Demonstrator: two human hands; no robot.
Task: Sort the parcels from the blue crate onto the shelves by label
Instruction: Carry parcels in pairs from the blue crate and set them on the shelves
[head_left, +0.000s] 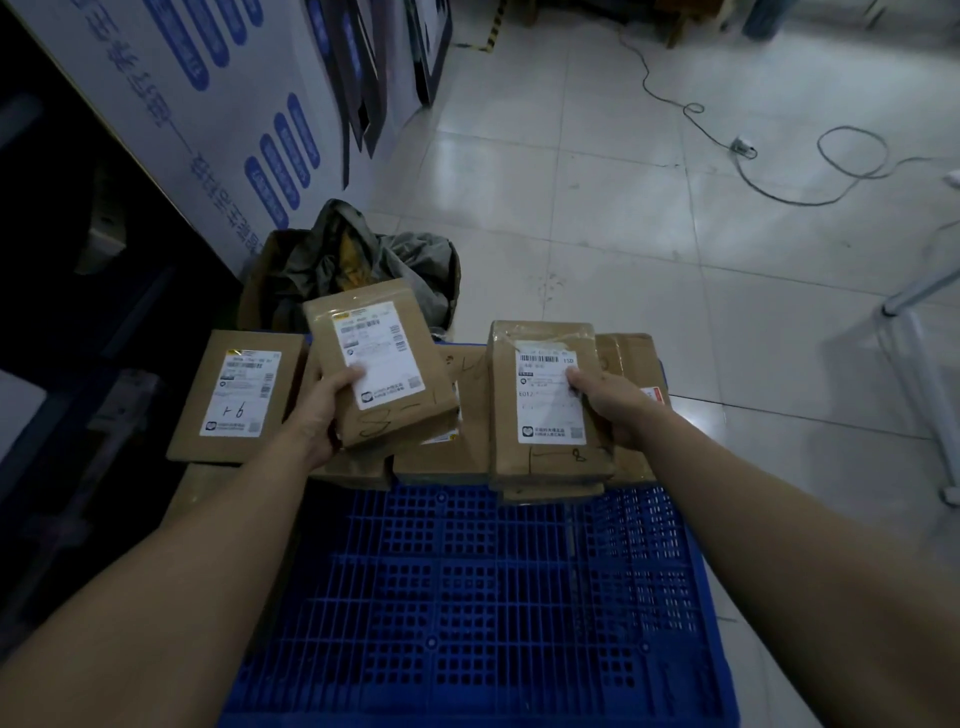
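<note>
Over the blue plastic lattice crate (467, 597), my left hand (317, 415) grips one labelled brown cardboard parcel (379, 364); my right hand (613, 405) grips another taped cardboard parcel (545, 410).

Dim, bluish overall. Soft glare on glossy white tiled floor (597, 171) far right. Deep shadow swallows dark shelving (67, 291) left. Wide-angle bending at edges; label print slightly blurred.

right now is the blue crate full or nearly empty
Mostly empty: the blue crate shows bare grid floor, with parcels only at its far end.

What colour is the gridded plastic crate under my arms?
Bright blue gridded plastic crate, clearest in the head view.
</note>
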